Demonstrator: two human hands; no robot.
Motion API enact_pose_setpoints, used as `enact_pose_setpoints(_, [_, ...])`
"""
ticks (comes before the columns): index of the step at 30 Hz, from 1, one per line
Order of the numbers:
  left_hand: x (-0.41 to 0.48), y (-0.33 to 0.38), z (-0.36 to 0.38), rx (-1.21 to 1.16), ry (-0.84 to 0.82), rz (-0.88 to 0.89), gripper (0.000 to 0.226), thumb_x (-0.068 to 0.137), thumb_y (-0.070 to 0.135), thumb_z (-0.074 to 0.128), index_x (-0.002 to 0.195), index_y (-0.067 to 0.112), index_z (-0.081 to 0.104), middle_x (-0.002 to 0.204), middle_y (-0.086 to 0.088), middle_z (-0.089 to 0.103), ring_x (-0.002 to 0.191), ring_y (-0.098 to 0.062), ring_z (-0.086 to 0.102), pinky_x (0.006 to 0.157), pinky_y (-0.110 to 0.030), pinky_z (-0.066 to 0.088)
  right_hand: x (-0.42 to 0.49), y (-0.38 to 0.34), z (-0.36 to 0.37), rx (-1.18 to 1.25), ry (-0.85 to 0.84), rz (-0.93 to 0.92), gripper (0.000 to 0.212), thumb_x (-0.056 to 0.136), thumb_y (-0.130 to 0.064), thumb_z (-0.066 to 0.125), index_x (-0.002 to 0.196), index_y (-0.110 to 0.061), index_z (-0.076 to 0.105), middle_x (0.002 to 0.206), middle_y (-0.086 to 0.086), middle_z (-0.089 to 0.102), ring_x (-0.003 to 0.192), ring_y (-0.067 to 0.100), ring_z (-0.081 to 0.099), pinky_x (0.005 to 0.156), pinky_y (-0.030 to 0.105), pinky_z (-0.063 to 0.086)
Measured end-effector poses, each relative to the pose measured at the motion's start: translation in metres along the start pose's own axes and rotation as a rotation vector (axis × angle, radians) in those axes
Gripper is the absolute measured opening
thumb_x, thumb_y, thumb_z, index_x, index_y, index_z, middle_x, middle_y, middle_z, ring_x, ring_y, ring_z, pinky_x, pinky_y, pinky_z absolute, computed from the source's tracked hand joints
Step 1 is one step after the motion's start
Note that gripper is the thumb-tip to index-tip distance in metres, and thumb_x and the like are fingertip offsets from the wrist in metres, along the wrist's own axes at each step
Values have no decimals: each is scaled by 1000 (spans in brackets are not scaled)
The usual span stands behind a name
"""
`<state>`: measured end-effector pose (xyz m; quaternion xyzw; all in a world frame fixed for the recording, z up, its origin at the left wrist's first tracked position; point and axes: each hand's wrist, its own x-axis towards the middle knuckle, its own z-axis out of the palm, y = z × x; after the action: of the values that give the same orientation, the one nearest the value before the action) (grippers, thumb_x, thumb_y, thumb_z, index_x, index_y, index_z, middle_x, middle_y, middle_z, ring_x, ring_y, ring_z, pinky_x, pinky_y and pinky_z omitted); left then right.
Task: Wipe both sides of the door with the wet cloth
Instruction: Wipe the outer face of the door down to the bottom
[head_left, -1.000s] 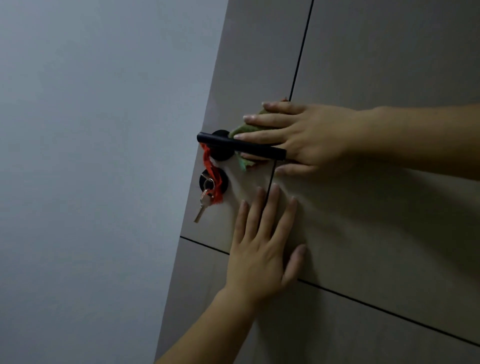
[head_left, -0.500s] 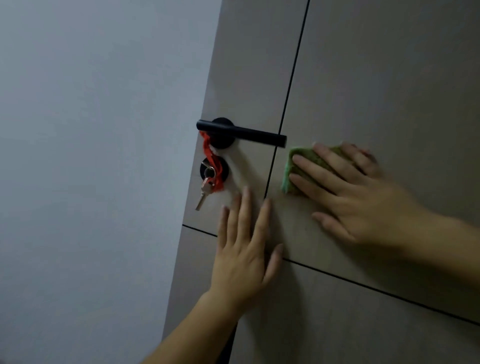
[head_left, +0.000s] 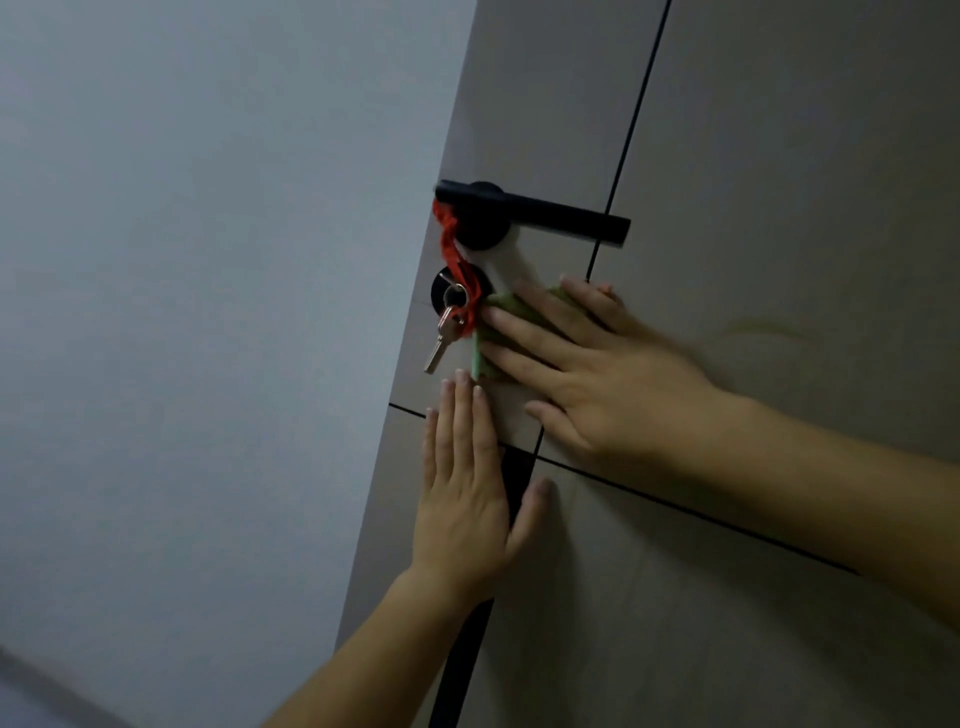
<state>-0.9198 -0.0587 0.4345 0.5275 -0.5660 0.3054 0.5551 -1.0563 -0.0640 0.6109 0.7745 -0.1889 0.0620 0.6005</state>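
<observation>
Under your right hand (head_left: 597, 374), the green cloth (head_left: 506, 306) lies pressed flat against the door (head_left: 779, 182), just beside the key (head_left: 438, 345) hanging from the lock. Your fingers are straight and spread over it, pushing rather than gripping, and only its left edge shows past your fingertips. Your left hand (head_left: 467, 499) rests flat and open on the door just below, fingertips close to the cloth's lower corner. The cloth looks soft, thin and limp (wet, so it should cling and slide under light pressure). It will likely bunch if pushed from one edge, so press on its middle. It may be folded, though the blur makes that hard to judge. Above your right hand, the black handle (head_left: 545, 213) and red cord (head_left: 451, 244) could snag it.
</observation>
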Motion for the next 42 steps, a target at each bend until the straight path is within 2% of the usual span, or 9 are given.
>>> enact_pose_setpoints(2, [-2,-2,1,-8,-11,3,87,102,57,33,160,-1,5,170,-18,-2,158,-34,1,128,-50,7,-2,-5,2,-7,4,17,69,103,-52,16,164,-23,7,171,4,-5,157,30,-11,127,50,-1])
enact_pose_setpoints(9, [-5,-3,-5,-6,-50,11,86,100,56,39,161,3,11,170,-17,-2,158,-35,0,128,-49,4,-54,-9,12,-2,61,36,65,104,-50,32,161,-20,27,170,6,16,157,31,14,125,51,22])
enact_pose_setpoints(13, [-3,8,-12,4,-65,-58,86,97,54,43,162,7,12,171,-13,-2,158,-31,-2,127,-47,4,-59,24,1,41,87,401,70,101,-51,35,162,-17,25,171,9,13,157,34,13,126,52,8])
enact_pose_setpoints(19, [32,49,-21,43,-99,116,85,86,45,49,160,14,22,171,-14,5,158,-31,2,125,-47,7,-80,16,0,75,35,325,71,100,-56,32,161,-19,28,170,9,15,157,35,13,125,53,14])
enact_pose_setpoints(23, [68,78,-19,62,-126,158,81,90,47,45,161,14,24,171,-15,4,158,-31,1,125,-48,7,-42,91,-21,74,58,589,72,100,-57,16,164,-23,11,171,9,0,157,36,-3,126,54,0])
enact_pose_setpoints(26, [76,91,-13,54,-150,69,81,93,53,36,162,15,17,170,-14,-2,158,-28,-5,124,-50,6,-21,116,-26,58,71,634,73,101,-61,21,163,-28,1,171,11,-8,156,40,-11,124,58,-5])
enact_pose_setpoints(31, [78,109,-15,48,-143,-17,80,93,56,34,159,11,29,170,-15,4,158,-28,-3,125,-53,6,-49,150,-24,82,69,682,73,98,-64,18,163,-33,6,172,6,-4,157,36,-5,126,52,-3])
enact_pose_setpoints(35, [99,135,-15,72,-157,113,76,95,58,31,162,25,16,171,-11,-6,157,-29,-13,124,-51,-2,-62,203,-34,120,95,860,75,96,-62,17,163,-30,10,172,7,-2,157,37,-3,125,53,-4])
enact_pose_setpoints(42, [107,138,-10,104,-190,147,81,94,58,30,164,22,9,170,-13,-10,157,-29,-14,122,-55,0,-124,131,-17,51,0,314,67,100,-58,26,161,-32,24,171,5,13,157,34,9,127,50,6])
